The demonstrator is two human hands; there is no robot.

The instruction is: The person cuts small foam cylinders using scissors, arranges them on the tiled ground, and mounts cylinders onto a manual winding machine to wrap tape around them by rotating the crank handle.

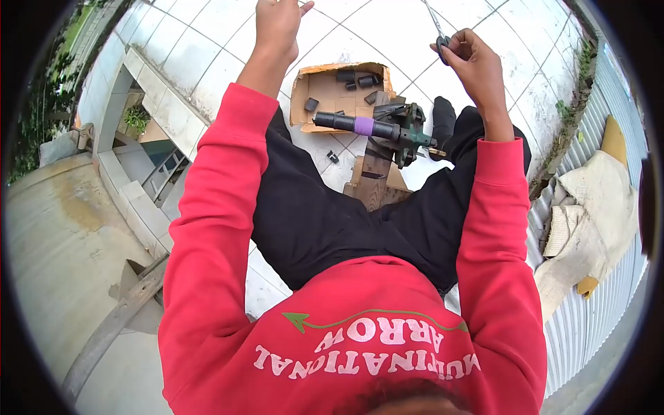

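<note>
My left hand (pixel 277 31) is raised at the top edge of the head view. Its fingers look curled together, but their tips are cut off by the frame, so what they hold is hidden. At the upper right, my right hand (pixel 477 66) grips a pair of scissors (pixel 443 43) by the black handles, with the metal blades pointing up and away. Between my knees, below both hands, a black tube with a purple band (pixel 364 126) lies across a dark green metal clamp (pixel 413 135) on a wooden beam (pixel 374 176).
A torn cardboard box (pixel 325 83) with several black cylindrical pieces stands beyond the clamp. A small black piece (pixel 333 157) lies on the white tiled floor (pixel 207 76). To the right, a beige cloth (pixel 588 207) rests on corrugated metal sheeting (pixel 588 325). A low tiled wall (pixel 162 100) stands left.
</note>
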